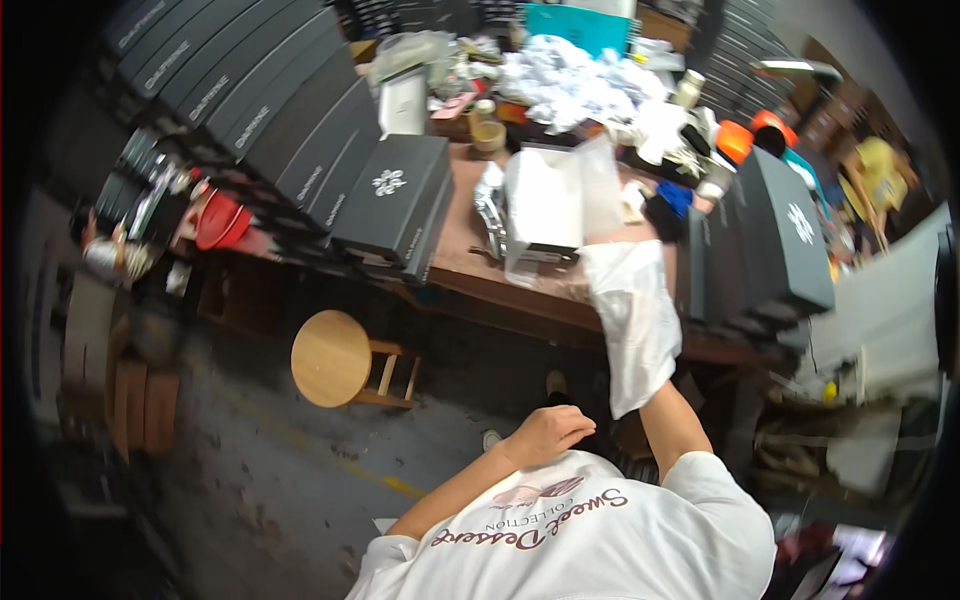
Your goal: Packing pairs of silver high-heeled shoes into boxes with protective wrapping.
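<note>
A thin white bag or sheet covers the end of my right forearm. The hand itself is hidden by it, so its fingers do not show, and the far end of the white piece reaches the table edge. My left hand is held in front of my shirt, away from the table, its fingers loosely curled together with nothing visible in them. On the table, just past the white piece, stands an opened white box with thin translucent wrapping at its right side. A crumpled silvery packet lies against its left side.
Dark grey boxes are stacked at the left, and more dark boxes stand at the right. Crumpled white paper is heaped at the back, near a jar. A wooden stool stands below; a person in yellow is far right.
</note>
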A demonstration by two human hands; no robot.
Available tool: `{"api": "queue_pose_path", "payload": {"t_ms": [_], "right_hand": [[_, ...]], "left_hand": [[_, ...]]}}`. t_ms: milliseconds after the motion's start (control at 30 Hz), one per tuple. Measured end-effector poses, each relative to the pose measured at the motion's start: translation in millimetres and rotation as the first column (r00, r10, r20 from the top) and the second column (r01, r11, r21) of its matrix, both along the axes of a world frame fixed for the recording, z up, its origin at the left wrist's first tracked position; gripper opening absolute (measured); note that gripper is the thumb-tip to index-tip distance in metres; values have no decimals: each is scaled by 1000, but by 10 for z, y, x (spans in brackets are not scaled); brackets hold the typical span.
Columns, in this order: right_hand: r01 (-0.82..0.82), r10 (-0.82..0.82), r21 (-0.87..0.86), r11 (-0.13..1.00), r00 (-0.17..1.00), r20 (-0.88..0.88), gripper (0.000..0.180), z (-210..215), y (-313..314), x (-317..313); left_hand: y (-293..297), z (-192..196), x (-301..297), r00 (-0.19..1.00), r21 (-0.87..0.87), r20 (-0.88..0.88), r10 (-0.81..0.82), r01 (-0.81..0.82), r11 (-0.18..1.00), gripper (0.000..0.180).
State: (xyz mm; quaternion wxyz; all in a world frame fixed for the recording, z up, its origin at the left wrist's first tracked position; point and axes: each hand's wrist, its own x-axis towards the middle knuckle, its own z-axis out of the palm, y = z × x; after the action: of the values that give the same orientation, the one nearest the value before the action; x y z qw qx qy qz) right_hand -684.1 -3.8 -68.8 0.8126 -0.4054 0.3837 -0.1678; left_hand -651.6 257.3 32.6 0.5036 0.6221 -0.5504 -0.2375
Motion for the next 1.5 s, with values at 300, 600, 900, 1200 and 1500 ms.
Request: {"api": "queue_pose_path", "payload": {"t_ms": [300, 600, 900, 1200, 1500], "right_hand": [[-701, 81, -621, 351, 683, -726, 34, -1071, -1095, 308], [-752, 986, -658, 35, -83, 147, 46, 2031, 938, 1029], [-995, 894, -101, 24, -24, 448, 22, 1959, 2128, 1603], [-652, 637, 35, 757, 749, 182, 27, 1614, 2301, 2398], [-460, 463, -69, 886, 863, 200, 20, 805, 1325, 2962]], "left_hand": [[-563, -181, 1055, 899, 230, 159, 407, -435, 871, 17], [-815, -241, 1591, 857, 225, 84, 509, -514, 828, 19], [-29, -165, 1992, 836, 395, -453, 309, -123, 910, 24], [1247, -51, 2377, 141, -69, -987, -74, 40, 997, 89], [1768, 250, 1859, 234, 166, -949, 212, -201, 965, 59]]}}
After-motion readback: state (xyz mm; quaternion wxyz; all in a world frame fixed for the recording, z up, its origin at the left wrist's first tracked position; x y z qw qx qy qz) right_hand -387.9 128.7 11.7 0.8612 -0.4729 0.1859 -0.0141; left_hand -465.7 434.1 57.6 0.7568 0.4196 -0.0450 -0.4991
